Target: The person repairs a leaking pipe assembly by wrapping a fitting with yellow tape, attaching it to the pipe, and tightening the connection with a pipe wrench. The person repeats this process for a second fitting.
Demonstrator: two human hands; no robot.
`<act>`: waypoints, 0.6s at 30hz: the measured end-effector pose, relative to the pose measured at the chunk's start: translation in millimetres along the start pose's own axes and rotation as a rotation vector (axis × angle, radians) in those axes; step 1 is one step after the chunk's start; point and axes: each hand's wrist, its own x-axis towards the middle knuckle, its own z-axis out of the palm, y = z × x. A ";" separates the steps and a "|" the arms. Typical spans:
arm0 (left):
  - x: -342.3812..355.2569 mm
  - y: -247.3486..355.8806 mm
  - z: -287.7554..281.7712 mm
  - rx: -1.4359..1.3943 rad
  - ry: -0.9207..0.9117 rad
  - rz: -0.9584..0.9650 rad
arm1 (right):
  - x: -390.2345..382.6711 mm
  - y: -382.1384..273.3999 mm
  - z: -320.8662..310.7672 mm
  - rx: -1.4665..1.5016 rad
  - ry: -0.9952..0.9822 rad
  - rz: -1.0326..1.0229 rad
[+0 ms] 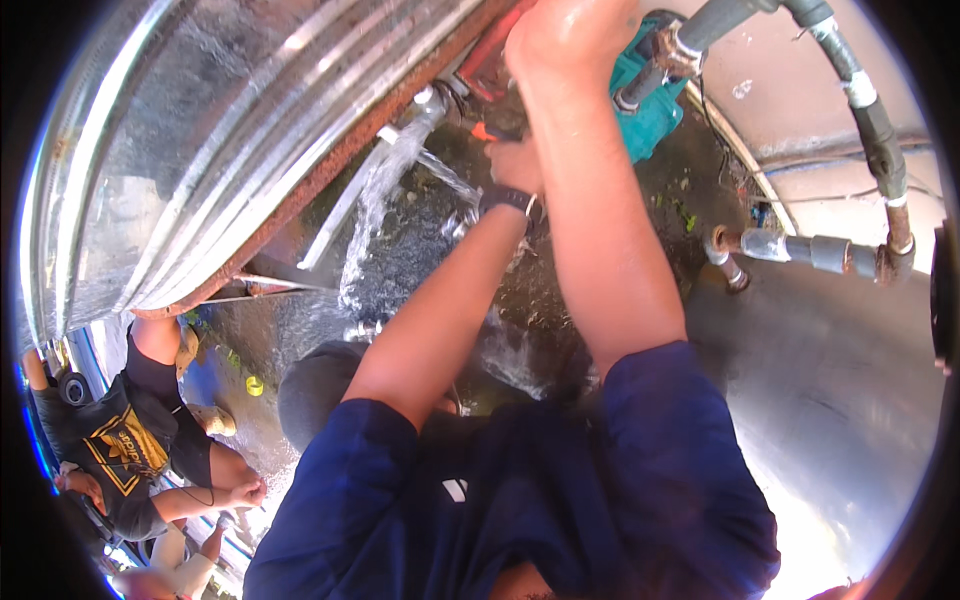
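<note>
My left hand [515, 165], with a dark band at its wrist, is closed around an orange and black handle [488, 132]. The rest of that tool is hidden. My right hand [572, 35] is higher up at the top edge, its fingers out of sight. Beside it lies a red metal piece [490, 58] partly behind the hand; whether I grip it cannot be seen. Left of my hands, water [375, 205] gushes down from a pipe fitting [428, 97]. Behind my right forearm stands a teal pump-like housing [640, 130], joined to a grey pipe [715, 25].
A corrugated metal tank [215, 130] with a rusty rim fills the upper left. Jointed pipes [880, 150] run down the right wall, above a smooth metal surface [820, 380]. A dark rounded object [315, 395] is near my left elbow. Another person [130, 440] is at the lower left.
</note>
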 end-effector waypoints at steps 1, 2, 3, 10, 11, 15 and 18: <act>1.0 3.2 -3.8 0.048 -0.060 0.031 | -1.2 -1.9 -2.3 0.088 -0.028 0.039; -2.0 5.1 -4.0 -0.011 -0.061 0.036 | -2.1 -4.2 -5.3 -0.040 -0.034 0.023; -4.9 6.9 -4.1 -0.204 -0.059 -0.018 | -4.3 -5.9 -8.2 -0.162 -0.038 0.006; 12.2 24.9 -37.4 -1.111 -0.416 -0.305 | -5.3 -0.6 -18.6 -0.193 0.233 0.062; 21.4 28.2 -45.9 -1.190 -0.361 -0.322 | -8.5 -1.8 -25.5 -0.125 0.256 0.073; 53.8 30.4 -61.0 -1.111 -0.343 -0.255 | -21.0 -16.8 -74.0 0.040 0.328 0.073; 64.3 22.3 -56.5 -1.156 -0.422 -0.203 | -39.9 -30.1 -117.4 0.146 0.372 0.122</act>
